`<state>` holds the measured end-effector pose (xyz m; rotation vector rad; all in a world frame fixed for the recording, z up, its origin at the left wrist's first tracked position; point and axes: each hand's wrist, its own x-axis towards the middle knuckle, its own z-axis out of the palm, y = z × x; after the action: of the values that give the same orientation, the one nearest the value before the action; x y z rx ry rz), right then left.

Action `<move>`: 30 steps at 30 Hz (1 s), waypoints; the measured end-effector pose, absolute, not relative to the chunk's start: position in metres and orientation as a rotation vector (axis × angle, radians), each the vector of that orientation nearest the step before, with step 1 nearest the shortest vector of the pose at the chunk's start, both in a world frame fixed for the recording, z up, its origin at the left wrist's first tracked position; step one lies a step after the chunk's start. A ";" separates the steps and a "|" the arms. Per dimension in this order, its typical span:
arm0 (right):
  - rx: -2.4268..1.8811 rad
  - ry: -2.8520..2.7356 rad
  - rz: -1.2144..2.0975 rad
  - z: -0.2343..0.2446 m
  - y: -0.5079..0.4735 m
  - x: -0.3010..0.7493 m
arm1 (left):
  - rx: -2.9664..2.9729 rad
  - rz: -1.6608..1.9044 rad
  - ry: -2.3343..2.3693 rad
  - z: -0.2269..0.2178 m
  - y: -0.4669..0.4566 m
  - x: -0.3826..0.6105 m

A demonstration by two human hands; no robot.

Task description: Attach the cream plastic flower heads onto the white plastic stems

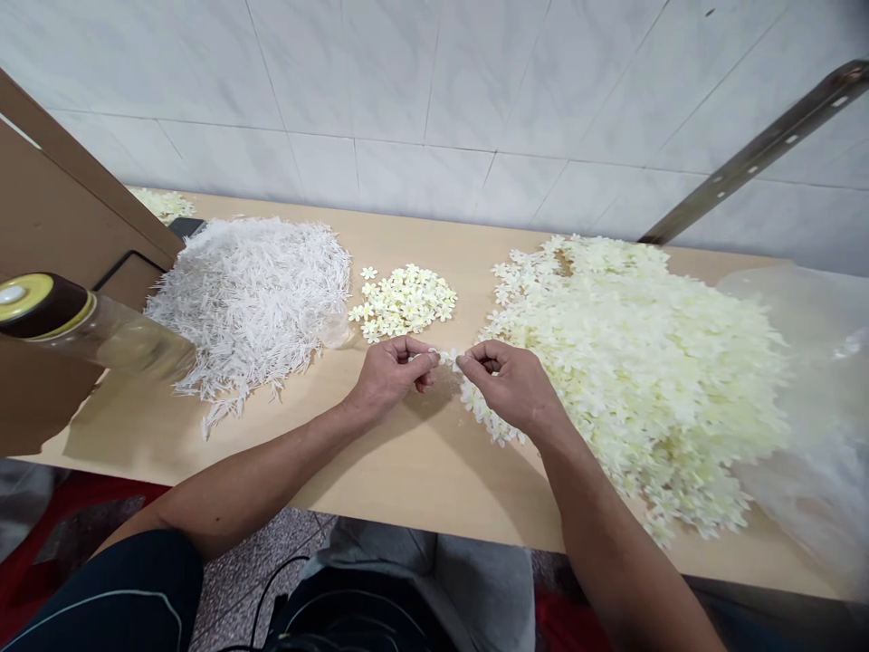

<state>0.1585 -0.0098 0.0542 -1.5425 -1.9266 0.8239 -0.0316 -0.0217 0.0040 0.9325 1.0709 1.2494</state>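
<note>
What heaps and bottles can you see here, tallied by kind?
Pale yellow petalled-flower heaps: 3 (large right heap, small middle heap, partly hidden back-left heap)
Thin white-strand heap: 1
Clear bottle with yellow-and-dark lid: 1
Total: 5

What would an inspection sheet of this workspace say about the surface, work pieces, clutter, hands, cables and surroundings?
Surface: tan tabletop, bearing three main heaps.
Work pieces: large flower heap at right, small flower heap in the middle, white strand heap at left.
Clutter: capped bottle at left; clear plastic at right.
Hands: left hand and right hand close together, each pinching small pale pieces.
Cables: thin black cable below the tabletop's near edge.
Surroundings: marbled tile wall, slotted metal bar at right, brown panel at left.
</note>
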 end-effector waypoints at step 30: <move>-1.287 -1.898 1.274 0.080 -0.012 0.188 | 0.805 1.173 0.969 0.001 -0.018 -0.037</move>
<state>0.1883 -0.0116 0.0800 -1.2875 -1.8977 1.2744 -0.0370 -0.0179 0.0005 0.8047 0.9693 1.1730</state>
